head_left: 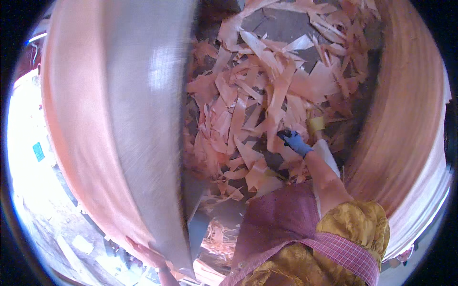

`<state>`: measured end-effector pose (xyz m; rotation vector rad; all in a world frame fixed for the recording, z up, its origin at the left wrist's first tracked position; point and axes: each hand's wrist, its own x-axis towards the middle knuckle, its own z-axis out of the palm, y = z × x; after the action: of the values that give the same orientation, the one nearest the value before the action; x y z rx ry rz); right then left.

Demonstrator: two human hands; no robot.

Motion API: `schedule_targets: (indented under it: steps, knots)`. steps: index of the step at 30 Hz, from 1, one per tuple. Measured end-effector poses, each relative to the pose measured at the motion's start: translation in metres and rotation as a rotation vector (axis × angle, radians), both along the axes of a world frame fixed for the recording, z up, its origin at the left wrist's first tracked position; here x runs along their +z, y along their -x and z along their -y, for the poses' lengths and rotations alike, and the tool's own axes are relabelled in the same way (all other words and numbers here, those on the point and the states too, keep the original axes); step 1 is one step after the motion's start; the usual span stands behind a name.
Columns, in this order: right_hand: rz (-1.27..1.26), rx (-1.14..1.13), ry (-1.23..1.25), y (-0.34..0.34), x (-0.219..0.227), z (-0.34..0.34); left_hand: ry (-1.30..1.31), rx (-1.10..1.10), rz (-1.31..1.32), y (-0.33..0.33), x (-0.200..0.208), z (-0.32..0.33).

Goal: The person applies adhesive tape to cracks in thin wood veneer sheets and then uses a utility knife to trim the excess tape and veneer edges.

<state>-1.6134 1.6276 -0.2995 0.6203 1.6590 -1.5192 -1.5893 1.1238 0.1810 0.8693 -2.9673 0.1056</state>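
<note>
Your right hand (294, 141), in a blue glove, reaches down into the heap of pink veneer scraps (257, 95), fingers curled narrow on a strip. Your left hand, low at the frame edge, steadies the large veneer sheet (119, 119); its grip is hidden.

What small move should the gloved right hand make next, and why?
Probably lower the right hand a little and close its fingers on the nearest pink strip. The blue-gloved hand reaches over the heap of strips, and whether it grips one already cannot be told.
</note>
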Motion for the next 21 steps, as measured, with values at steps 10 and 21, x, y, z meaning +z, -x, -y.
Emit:
schedule_targets:
  steps: [10, 21]
  knots:
    - [-0.198, -0.612, 0.182, 0.017, 0.337, -0.059, -0.020, -0.105, -0.012, -0.029, -0.016, 0.069]
    - [-0.618, -0.132, 0.193, 0.084, 0.673, -0.058, -0.883, -0.515, -0.362, 0.018, 0.024, -0.094]
